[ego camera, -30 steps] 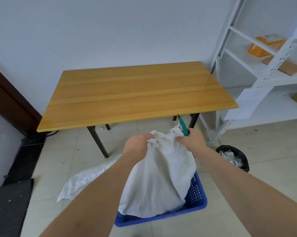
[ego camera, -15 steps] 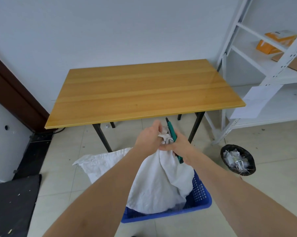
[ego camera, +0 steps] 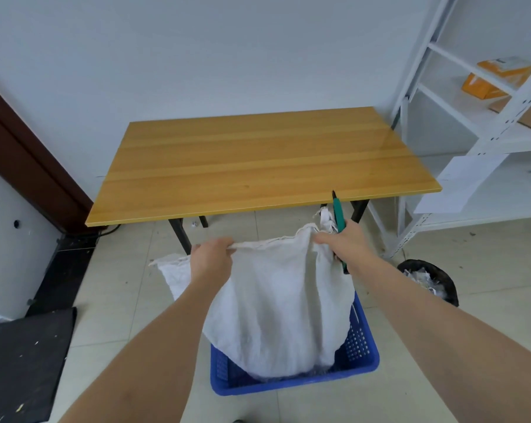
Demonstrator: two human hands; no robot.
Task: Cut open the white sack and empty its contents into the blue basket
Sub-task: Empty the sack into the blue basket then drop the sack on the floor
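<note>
The white sack [ego camera: 276, 306] hangs upside-looking over the blue basket [ego camera: 361, 349] on the floor, its lower end resting inside the basket. My left hand [ego camera: 212, 257] grips the sack's upper edge on the left. My right hand [ego camera: 343, 242] grips the upper edge on the right, and also holds a green-handled cutter [ego camera: 338, 213] whose tip points up. The top edge is stretched between both hands. The basket's contents are hidden by the sack.
A wooden table [ego camera: 258, 163] with black legs stands just beyond the basket. A second white sack [ego camera: 175, 273] lies on the floor to the left. A black bin [ego camera: 432, 279] of scraps sits to the right, by a white shelf rack [ego camera: 487, 123]. A dark mat [ego camera: 23, 361] lies left.
My hands, bunched together at the sack's top before, have moved apart, stretching its upper edge wide. The sack now hangs broader over the basket.
</note>
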